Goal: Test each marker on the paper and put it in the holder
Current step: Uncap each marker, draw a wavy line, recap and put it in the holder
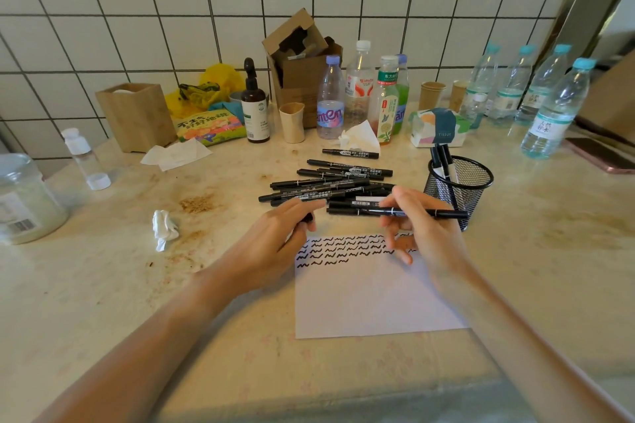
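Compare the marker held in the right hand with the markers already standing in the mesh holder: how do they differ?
The marker in the right hand lies roughly level above the paper; the markers in the holder stand nearly upright. The held one is pinched in fingers, while the others lean inside the mesh holder untouched. All look like the same black marker.

Beige marbled countertop [532,268], pretty stained — brownish smudges left of center. Sitting right on it: a white paper [371,299] covered in black squiggles along its top, a heap of black markers [330,182] just behind it, and a black mesh holder [460,187] to the right of the heap. A crumpled tissue [164,228] lies off to the left, a glass jar [25,199] at the far left edge — water bottles [553,113] stand at back right.
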